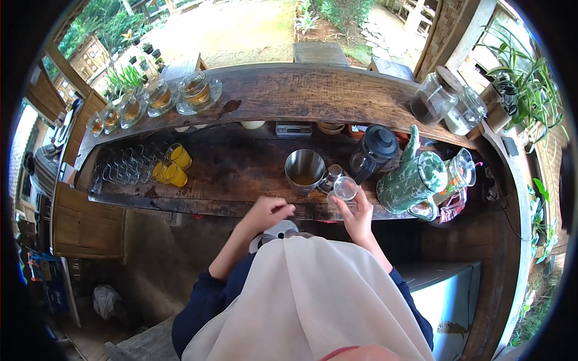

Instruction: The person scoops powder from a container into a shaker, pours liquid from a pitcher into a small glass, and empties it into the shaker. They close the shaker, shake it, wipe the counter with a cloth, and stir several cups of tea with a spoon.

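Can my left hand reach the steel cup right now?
Probably yes. The left hand sits at the counter edge, and the steel cup stands just beyond it with only bare wood between. The right hand, holding a small glass, is off to the side.

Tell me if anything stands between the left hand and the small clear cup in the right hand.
Nothing visible does. The left hand is by the wooden counter, and only bare wood lies between it and the small clear cup in the right hand.

Dark wooden counter, sunlit yard beyond
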Action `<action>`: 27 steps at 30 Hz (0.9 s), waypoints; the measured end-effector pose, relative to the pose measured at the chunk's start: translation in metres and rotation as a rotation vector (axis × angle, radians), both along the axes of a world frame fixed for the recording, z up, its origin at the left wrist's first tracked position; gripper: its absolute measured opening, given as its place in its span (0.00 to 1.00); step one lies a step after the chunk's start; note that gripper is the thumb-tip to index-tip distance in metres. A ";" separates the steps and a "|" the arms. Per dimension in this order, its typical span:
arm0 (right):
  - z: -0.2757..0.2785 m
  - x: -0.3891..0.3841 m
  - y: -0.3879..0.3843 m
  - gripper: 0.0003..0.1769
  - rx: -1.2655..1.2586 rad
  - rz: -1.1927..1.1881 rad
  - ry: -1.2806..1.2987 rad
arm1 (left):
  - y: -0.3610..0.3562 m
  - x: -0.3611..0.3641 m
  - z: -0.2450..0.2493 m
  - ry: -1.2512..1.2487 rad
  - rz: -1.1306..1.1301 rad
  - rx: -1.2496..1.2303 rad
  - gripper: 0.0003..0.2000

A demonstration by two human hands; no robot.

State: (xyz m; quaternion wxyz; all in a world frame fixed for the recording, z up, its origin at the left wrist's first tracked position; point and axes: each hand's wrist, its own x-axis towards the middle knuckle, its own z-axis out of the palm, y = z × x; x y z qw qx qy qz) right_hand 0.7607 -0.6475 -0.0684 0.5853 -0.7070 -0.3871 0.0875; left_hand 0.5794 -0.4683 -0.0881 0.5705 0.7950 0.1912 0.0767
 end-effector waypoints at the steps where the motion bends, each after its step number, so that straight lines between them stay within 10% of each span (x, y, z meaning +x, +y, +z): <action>1: 0.009 0.000 0.003 0.23 -0.005 0.013 -0.024 | 0.009 -0.003 -0.001 -0.026 0.084 0.051 0.11; 10: 0.054 0.019 0.026 0.25 0.065 0.083 -0.364 | 0.018 0.005 -0.044 -0.157 0.386 0.022 0.13; 12: 0.060 0.023 0.030 0.27 0.000 0.130 -0.422 | 0.018 0.007 -0.046 -0.176 0.431 0.459 0.13; 27: 0.081 0.036 0.047 0.30 -0.170 0.141 -0.741 | 0.019 0.007 -0.041 -0.221 0.489 0.312 0.13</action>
